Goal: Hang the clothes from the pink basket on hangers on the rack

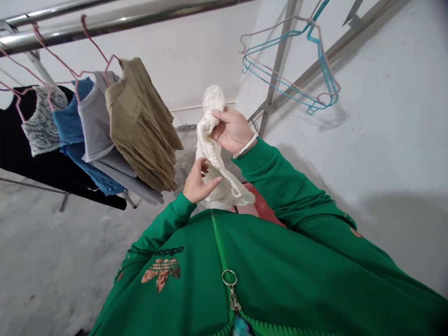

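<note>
A white garment with a lacy, bunched top and a beaded-looking edge (213,151) hangs in front of my chest. My right hand (234,130) pinches it near the top, thumb over the gathered cloth. Below and to the left, my left hand (199,183) is beside the lower part of the garment, thumb stretched out and fingers loosely bent apart. Whether its fingertips touch the cloth is hard to tell. The garment's lower end spreads out towards my green jacket (189,280).
At the left, a metal rail (140,22) carries clothes on pink hangers, the nearest an olive-brown shirt (142,126). Several blue and pink empty hangers (290,65) hang at the upper right by a metal frame. Something red (266,205) shows below my right forearm.
</note>
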Motion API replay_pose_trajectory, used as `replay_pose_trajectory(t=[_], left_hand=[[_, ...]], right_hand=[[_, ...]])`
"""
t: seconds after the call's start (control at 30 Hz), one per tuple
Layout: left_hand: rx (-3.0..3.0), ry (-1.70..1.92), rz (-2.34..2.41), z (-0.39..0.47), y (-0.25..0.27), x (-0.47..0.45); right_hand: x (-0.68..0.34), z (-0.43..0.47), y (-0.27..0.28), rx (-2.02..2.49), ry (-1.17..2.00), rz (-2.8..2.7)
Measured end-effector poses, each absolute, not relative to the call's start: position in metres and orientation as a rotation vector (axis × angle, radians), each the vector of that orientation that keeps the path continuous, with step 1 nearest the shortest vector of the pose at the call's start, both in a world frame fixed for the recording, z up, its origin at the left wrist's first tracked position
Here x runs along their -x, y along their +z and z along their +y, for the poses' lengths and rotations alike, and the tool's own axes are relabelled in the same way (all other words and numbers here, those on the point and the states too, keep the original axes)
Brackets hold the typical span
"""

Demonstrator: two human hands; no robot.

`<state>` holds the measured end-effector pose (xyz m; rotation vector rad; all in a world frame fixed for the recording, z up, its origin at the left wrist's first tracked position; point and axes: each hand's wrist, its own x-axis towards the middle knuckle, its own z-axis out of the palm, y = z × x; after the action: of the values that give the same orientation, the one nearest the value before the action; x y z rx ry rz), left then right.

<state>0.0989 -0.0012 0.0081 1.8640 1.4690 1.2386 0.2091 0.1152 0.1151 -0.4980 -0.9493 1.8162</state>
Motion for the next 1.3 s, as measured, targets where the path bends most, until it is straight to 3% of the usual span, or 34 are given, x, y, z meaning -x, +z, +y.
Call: replay_pose_trajectory(t=[0.27,0.43,0.7,0.93,1.1,1.3], left_hand=[[-1.579,1.486,1.507,0.03,-0.005,-0.076],[-1.213,1.562,1.367,0.046,0.022,-0.018],[-1.207,1.158,1.192,0.022,0.084,0.012],[-1.625,1.032,1.273,0.014,0.107,0.01],[-1.51,0.881,1.055,0.007,0.1,-0.012],[-1.108,1.368,0.916,0.019,0.069,-0.041]], right_hand=[[-0.204,0.115,0.129,0.436,1.726,-0.955],[-0.222,0.131,0.128,0.439,1.621,-1.007],[-0.231,0.145,0.115,0.847,1.464,-1.043],[-0.231,0.151,0.1,0.953,1.477,-1.023],[-0.213,0.156,0.093,0.936,1.526,-1.088],[-0.2,0.158,0.086,0.856,1.584,-1.392]])
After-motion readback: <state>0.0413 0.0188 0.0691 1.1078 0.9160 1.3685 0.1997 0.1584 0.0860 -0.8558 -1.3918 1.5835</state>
